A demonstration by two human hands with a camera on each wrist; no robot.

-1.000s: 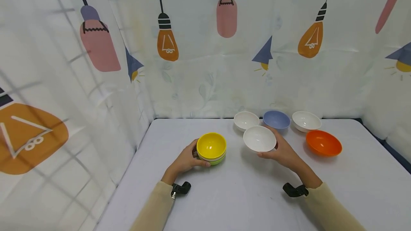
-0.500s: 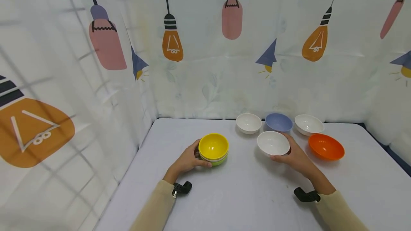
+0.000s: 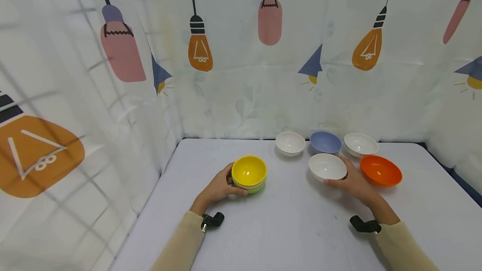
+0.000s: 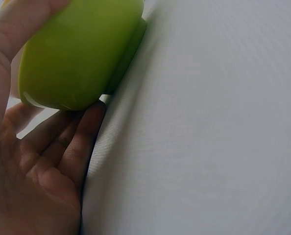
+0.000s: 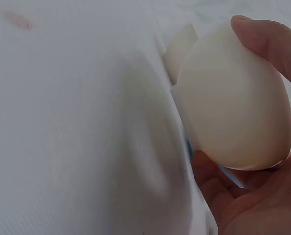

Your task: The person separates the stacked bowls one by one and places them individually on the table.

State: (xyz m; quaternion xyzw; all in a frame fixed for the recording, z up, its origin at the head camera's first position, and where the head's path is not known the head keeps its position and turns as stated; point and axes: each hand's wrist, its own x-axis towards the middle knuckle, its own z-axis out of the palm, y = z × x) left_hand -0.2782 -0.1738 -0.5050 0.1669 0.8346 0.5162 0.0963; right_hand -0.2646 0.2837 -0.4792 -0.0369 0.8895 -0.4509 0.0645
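Note:
My left hand (image 3: 218, 188) holds a stack of bowls from its left side, thumb in front. A yellow bowl (image 3: 249, 171) tops the stack, a pale rim shows beneath it, and a green bowl (image 4: 82, 54) is at the bottom, its foot by the white cloth. My right hand (image 3: 355, 183) grips a white bowl (image 3: 326, 167) at its right side, thumb in front and fingers behind. In the right wrist view that white bowl (image 5: 233, 103) is upright with its foot close to the cloth; whether it touches, I cannot tell.
Behind the gripped bowl, a small white bowl (image 3: 290, 144), a blue bowl (image 3: 325, 142) and another white bowl (image 3: 360, 144) line the far edge. An orange bowl (image 3: 381, 171) stands just right of my right hand. Printed curtains (image 3: 233, 95) enclose the white-covered table (image 3: 278, 237).
My right hand has carried the white bowl to the right and lower, from in front of the small white bowl to in front of the blue one. My left hand stays on the stack.

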